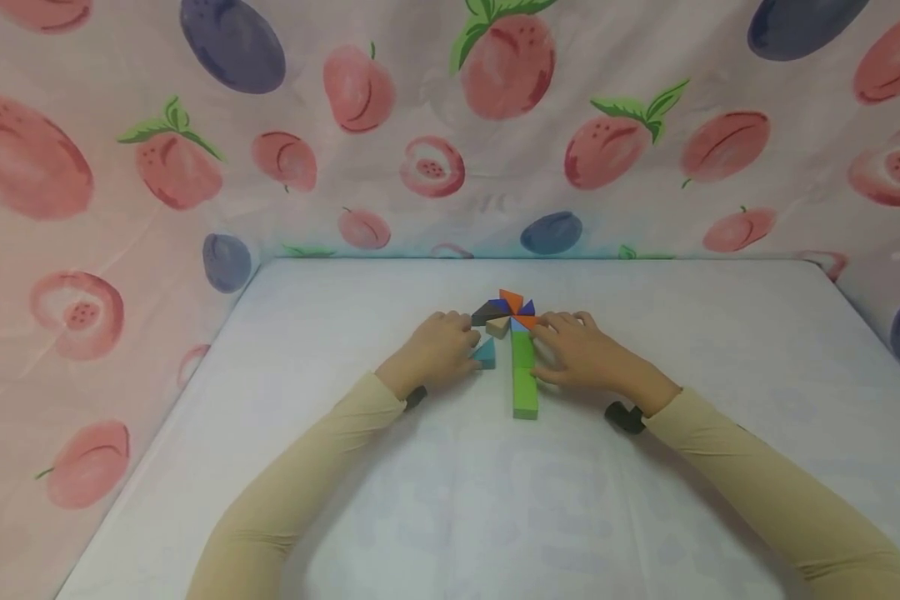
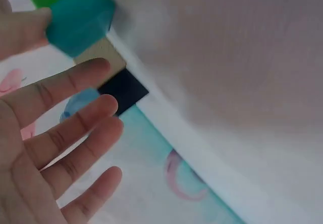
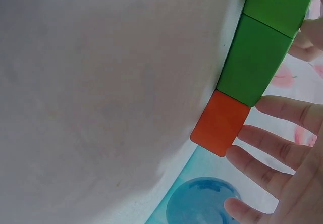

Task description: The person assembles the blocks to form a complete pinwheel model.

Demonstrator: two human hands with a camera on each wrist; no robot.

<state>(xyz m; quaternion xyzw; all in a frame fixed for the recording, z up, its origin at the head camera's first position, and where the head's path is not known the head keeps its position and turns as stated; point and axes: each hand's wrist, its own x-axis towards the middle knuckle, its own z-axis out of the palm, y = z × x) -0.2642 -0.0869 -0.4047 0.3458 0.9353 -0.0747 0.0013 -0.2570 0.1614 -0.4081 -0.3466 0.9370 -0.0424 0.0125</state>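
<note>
Small blocks form a pinwheel on a stem. Two green blocks (image 1: pixel 525 393) lie end to end as the stem. Above them fan out orange blocks (image 1: pixel 511 298), blue blocks (image 1: pixel 528 309), a black block (image 1: pixel 487 314) and a wood-coloured block (image 1: pixel 497 327). My left hand (image 1: pixel 437 348) is at the left side, its thumb against a teal triangular block (image 2: pixel 81 19) and its fingers spread near the black block. From the right, my right hand (image 1: pixel 581 354) has its fingertips at the lower orange block (image 3: pixel 221 123) and its thumb beside the green stem.
A white cloth covers the table (image 1: pixel 450 500). Behind and to the left hangs a fruit-patterned curtain (image 1: pixel 292 217). Dark wrist devices (image 1: pixel 625 417) show under both sleeves.
</note>
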